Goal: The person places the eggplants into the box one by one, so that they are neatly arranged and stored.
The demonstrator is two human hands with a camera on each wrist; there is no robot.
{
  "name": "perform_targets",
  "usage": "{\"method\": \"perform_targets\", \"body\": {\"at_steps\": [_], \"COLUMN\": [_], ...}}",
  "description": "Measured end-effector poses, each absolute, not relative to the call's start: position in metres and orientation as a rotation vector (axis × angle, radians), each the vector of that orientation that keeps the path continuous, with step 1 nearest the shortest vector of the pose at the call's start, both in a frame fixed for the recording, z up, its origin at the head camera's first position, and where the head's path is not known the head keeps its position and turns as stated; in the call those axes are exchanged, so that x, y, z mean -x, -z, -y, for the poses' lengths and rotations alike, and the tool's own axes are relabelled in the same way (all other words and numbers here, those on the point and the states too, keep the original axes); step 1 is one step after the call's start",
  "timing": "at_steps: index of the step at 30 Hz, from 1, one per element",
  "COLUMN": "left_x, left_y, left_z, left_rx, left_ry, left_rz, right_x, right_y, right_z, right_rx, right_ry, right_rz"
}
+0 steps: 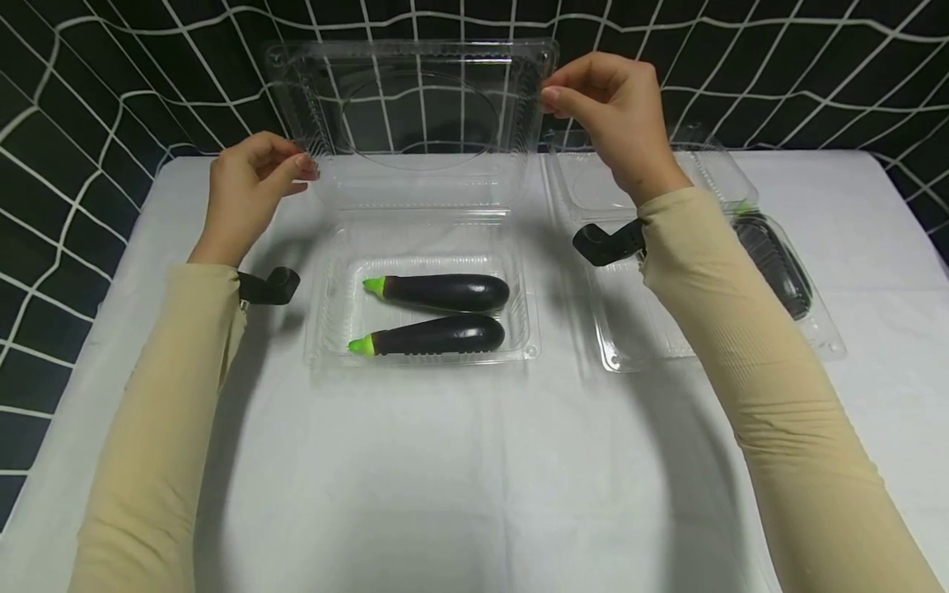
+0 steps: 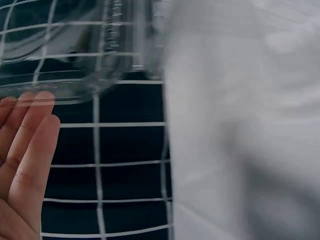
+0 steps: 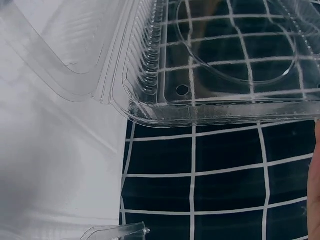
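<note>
both hands on the lid [image 1: 411,107] — right hand [image 1: 611,111] pinching its top corner, left hand [image 1: 248,185] seemingly pinching the side edge. tray [image 1: 329,325] sits mid-table with two eggplants [image 1: 437,313] — best lower it evenly, corners aligned.

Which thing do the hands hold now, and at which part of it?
Both hold the raised lid of the clear box: the right hand pinches its top right corner, the left hand touches its lower left edge with the fingertips.
</note>
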State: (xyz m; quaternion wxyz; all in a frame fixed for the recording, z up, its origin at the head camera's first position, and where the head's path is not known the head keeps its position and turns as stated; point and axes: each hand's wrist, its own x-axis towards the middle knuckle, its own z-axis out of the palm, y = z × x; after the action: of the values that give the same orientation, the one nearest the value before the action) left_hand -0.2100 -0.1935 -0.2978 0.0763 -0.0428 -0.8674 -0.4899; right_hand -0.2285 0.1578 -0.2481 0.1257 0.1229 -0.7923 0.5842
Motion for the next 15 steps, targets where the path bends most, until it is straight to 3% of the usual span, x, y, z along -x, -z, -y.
{"method": "perform_targets", "body": {"at_steps": [15], "left_x": [0.204], "left_y": [0.245], "left_z": [0.19], "left_rx": [0.185], "left_ry": [1.57], "left_rz": [2.269], "right_x": [0.229], "right_y": [0.25], "right_z": [-0.165], "right_rx": [-0.396], "right_ry": [-1.734], "right_rz": [2.333]}}
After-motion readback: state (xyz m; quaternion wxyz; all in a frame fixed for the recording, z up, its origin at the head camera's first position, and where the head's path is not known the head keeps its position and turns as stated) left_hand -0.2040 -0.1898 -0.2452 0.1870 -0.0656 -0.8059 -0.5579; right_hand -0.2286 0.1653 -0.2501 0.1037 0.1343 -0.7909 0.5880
